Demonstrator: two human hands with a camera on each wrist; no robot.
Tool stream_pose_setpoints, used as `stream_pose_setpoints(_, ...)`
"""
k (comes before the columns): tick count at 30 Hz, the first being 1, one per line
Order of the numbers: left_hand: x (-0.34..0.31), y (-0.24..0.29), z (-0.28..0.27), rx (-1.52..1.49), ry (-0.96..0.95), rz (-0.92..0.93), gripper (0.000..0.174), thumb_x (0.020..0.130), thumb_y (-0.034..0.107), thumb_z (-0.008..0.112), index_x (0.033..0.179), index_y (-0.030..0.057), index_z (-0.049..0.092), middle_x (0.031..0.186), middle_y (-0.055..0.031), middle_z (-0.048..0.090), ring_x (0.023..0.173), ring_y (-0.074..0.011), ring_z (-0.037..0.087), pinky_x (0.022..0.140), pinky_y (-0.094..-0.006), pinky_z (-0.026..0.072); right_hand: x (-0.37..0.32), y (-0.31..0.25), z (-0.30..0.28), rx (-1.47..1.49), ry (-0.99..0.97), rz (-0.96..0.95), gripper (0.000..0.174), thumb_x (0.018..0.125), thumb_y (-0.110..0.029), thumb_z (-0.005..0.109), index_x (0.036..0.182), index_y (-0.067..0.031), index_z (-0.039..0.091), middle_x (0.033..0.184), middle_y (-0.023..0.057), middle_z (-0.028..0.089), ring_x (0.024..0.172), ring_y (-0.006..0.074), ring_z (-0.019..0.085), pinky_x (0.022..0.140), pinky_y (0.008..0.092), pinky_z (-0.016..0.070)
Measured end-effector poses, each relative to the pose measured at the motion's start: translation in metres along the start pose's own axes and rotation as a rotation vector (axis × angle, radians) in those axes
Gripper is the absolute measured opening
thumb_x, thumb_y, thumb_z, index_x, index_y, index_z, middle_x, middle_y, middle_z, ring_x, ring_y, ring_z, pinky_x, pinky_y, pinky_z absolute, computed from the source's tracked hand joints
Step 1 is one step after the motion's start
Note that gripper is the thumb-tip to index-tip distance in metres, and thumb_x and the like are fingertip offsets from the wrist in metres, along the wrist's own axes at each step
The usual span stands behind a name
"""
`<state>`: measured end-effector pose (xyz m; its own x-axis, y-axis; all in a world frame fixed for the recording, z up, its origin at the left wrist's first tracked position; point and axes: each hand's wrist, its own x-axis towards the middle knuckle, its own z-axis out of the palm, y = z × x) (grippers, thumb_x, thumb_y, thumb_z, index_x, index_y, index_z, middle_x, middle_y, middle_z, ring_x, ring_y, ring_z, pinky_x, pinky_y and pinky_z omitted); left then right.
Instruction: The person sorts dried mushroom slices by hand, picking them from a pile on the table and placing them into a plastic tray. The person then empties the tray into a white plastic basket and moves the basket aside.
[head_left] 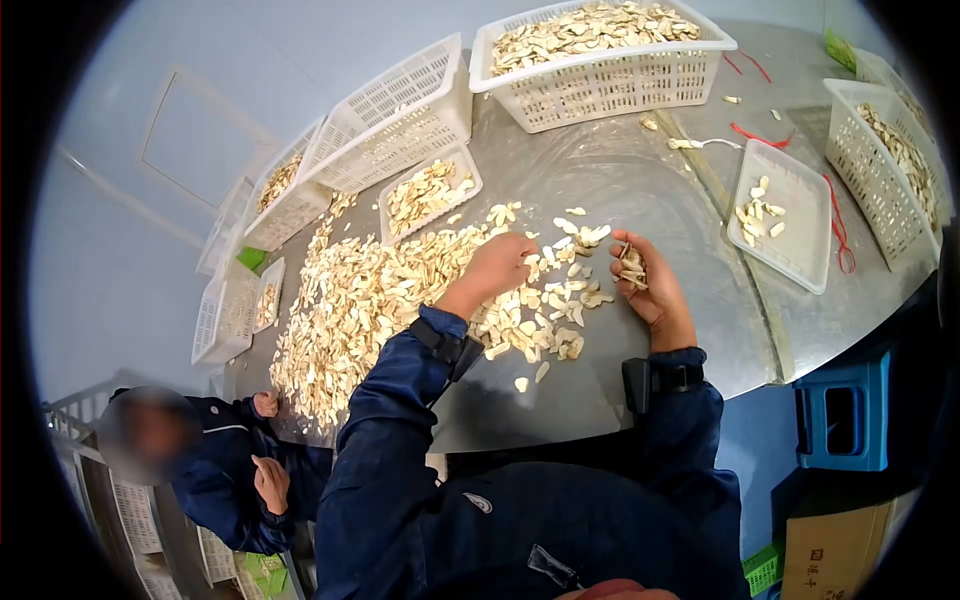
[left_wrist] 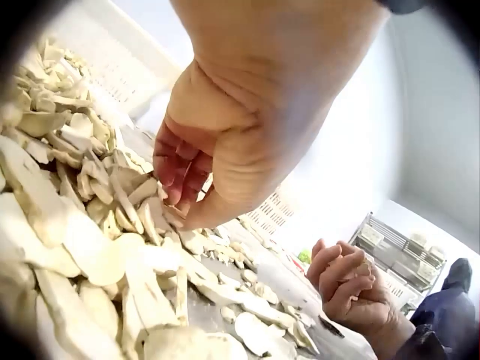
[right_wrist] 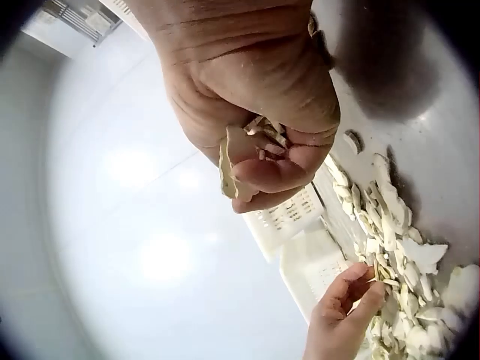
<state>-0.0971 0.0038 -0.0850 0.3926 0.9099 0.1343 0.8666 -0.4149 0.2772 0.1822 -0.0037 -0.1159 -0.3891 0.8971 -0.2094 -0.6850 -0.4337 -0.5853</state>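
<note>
Pale dried slices [head_left: 350, 290] lie in a wide heap on the metal table. My left hand [head_left: 495, 266] is at the heap's right edge; in the left wrist view this hand [left_wrist: 225, 150] has its thumb and fingertips together at the slices [left_wrist: 97, 255]. The right wrist view shows the left hand [right_wrist: 341, 311] pinching a slice between thumb and finger. My right hand [head_left: 655, 290], raised right of the loose slices, has its fingers curled round several slices [head_left: 632, 266]. Seen close, the right hand [right_wrist: 255, 97] holds one larger slice [right_wrist: 231, 161] against smaller pieces in the palm.
A full white basket [head_left: 610, 88] stands at the back, with an empty-looking basket [head_left: 390, 130] beside it. A small tray [head_left: 432, 205] of slices touches the heap. Another tray [head_left: 800, 255] holds several slices at the right, near red ties [head_left: 840, 240]. Another person [head_left: 230, 470] is at the lower left.
</note>
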Motion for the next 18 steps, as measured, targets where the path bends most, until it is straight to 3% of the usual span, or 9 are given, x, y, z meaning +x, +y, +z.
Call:
stream_pose_setpoints(3, 0.002, 0.003, 0.003, -0.016, -0.009, -0.05, 0.018, 0.078, 0.006, 0.062, 0.095, 0.0038, 0.066, 0.083, -0.013, 0.064, 0.073, -0.0287, 0.061, 0.067, -0.0362, 0.0491, 0.001, 0.0, -0.001, -0.002, 0.01, -0.002, 0.03, 0.096, -0.029, 0.059, 0.115, -0.0064, 0.061, 0.093, 0.0024, 0.062, 0.073, 0.0105, 0.059, 0.05, 0.0198, 0.0409)
stream_pose_setpoints(9, 0.007, 0.001, 0.01, -0.276, -0.006, -0.198, 0.015, 0.083, 0.005, 0.066, 0.098, 0.0013, 0.067, 0.085, -0.0051, 0.066, 0.069, -0.0122, 0.06, 0.063, -0.0267, 0.0486, -0.002, -0.002, 0.003, -0.047, 0.023, -0.016, 0.029, 0.095, -0.029, 0.059, 0.114, -0.0069, 0.061, 0.091, 0.0017, 0.061, 0.072, 0.0101, 0.06, 0.05, 0.0207, 0.0412)
stream_pose_setpoints(12, 0.01, 0.007, 0.014, -0.631, -0.019, -0.288, 0.016, 0.087, 0.006, 0.066, 0.102, -0.0008, 0.066, 0.087, 0.0001, 0.066, 0.074, -0.0071, 0.06, 0.066, -0.0235, 0.0499, -0.003, -0.003, 0.006, -0.127, -0.01, 0.008, 0.027, 0.095, -0.029, 0.059, 0.112, -0.0076, 0.061, 0.089, 0.0012, 0.061, 0.071, 0.0096, 0.06, 0.05, 0.0208, 0.0411)
stream_pose_setpoints(15, 0.017, 0.021, 0.011, -0.801, -0.11, -0.343, 0.019, 0.089, 0.007, 0.066, 0.106, -0.0006, 0.065, 0.09, 0.0006, 0.066, 0.076, -0.0065, 0.061, 0.067, -0.0221, 0.0506, 0.001, 0.001, 0.004, -0.162, -0.055, 0.015, 0.031, 0.097, -0.029, 0.057, 0.118, -0.006, 0.058, 0.09, 0.0009, 0.06, 0.069, 0.0095, 0.059, 0.046, 0.0187, 0.0395)
stream_pose_setpoints(18, 0.022, 0.031, 0.007, -0.924, -0.188, -0.266, 0.022, 0.089, 0.007, 0.066, 0.11, -0.0003, 0.064, 0.09, -0.0003, 0.067, 0.076, -0.0057, 0.061, 0.066, -0.022, 0.0508, 0.0, 0.0, 0.007, -0.115, -0.019, 0.03, 0.025, 0.095, -0.027, 0.06, 0.11, -0.0078, 0.06, 0.087, 0.0007, 0.06, 0.067, 0.0095, 0.06, 0.046, 0.021, 0.0402)
